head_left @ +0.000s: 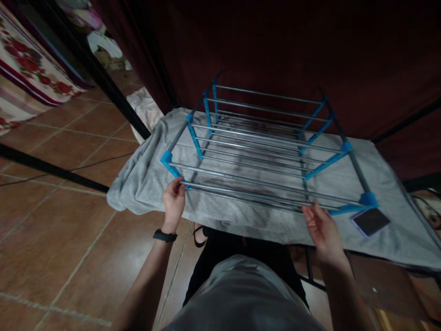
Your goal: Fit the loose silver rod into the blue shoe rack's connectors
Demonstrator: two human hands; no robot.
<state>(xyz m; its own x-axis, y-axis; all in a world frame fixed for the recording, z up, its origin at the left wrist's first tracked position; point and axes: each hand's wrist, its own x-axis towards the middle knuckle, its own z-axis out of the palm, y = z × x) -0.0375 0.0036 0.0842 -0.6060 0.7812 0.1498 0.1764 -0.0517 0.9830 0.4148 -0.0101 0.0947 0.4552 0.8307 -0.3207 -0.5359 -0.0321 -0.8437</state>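
A metal rack (262, 151) with silver rods and blue plastic corner joints stands on a grey cloth (144, 184) spread over a low surface. My left hand (174, 202), with a black band on its wrist, is closed on the front rods near the left blue corner. My right hand (322, 227) rests at the front rods near the right corner, fingers partly stretched along them and touching the rods.
A dark phone (370, 221) lies on the cloth by the rack's front right corner. A dark red curtain (275, 46) hangs behind. Brown floor tiles (62, 239) lie at left, with a floral mat (31, 69) and black bars (44, 168).
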